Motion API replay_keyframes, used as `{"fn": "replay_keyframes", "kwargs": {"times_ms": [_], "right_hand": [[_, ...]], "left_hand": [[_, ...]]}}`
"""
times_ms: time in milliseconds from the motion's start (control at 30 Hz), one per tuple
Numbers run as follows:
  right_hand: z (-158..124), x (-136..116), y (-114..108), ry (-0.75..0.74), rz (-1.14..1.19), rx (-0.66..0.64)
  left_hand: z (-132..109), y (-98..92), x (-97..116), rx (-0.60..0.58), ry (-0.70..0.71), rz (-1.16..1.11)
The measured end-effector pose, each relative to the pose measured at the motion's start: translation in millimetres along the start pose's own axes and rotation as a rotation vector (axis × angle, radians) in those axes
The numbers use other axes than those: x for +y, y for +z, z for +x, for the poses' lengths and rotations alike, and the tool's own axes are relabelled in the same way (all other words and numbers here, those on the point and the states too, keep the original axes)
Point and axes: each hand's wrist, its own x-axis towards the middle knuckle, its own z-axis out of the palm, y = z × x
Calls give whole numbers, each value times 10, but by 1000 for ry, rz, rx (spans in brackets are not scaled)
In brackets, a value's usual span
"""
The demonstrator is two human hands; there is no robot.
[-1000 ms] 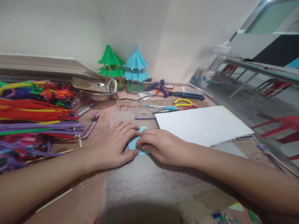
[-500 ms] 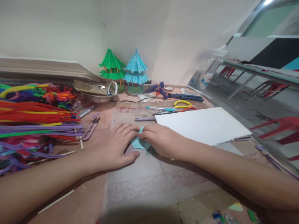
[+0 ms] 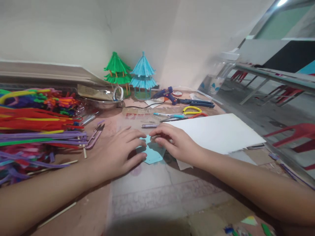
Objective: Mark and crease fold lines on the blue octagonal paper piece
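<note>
A light blue many-sided piece (image 3: pixel 153 156) lies flat on the table between my hands, with small dark dots along its near edge. My left hand (image 3: pixel 123 149) rests at the piece's left side, fingers spread and fingertips on or near its edge. Over the piece's right part, my right hand (image 3: pixel 176 141) is curled, thumb and forefinger closed on something small and greyish that I cannot make out. Just beyond the hands lies a purplish pen (image 3: pixel 149 126). A scrap of pale paper (image 3: pixel 184 165) shows under my right wrist.
White board (image 3: pixel 216 132) lies to the right. Behind are scissors (image 3: pixel 192 110), a glue gun (image 3: pixel 167 95), and green (image 3: pixel 117 67) and blue (image 3: pixel 143 70) tiered-roof models. At left lie bundles of pipe cleaners (image 3: pixel 36 118), thread snips (image 3: pixel 96 136) and thin sticks (image 3: pixel 57 214).
My right hand has lifted and drawn slightly back, its fingers now in a pinch. More of the light blue piece shows. My left hand has hardly moved.
</note>
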Motion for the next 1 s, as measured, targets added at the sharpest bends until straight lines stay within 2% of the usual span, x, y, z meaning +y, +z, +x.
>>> {"fn": "replay_keyframes", "kwargs": {"times_ms": [67,233,400,600,733,833,1000], "right_hand": [[-6,9,25,39,4,-17],[4,5,90,80,-27,-100],[4,-14,126,25,-152,-164],[-36,-132,112,-39,-162,-253],[-35,-122,118,-98,-283,-193],[-37,-114,123,-134,-275,-218],[-42,-126,101,-108,-316,-211]], "left_hand": [[11,0,-9,16,-33,-52],[54,24,-10,-82,-178,-204],[75,26,-15,-127,-183,-192],[70,23,-8,-134,-180,-183],[69,22,-2,-137,-188,-183],[68,21,1,-139,-193,-186],[71,21,7,-143,-204,-184]]}}
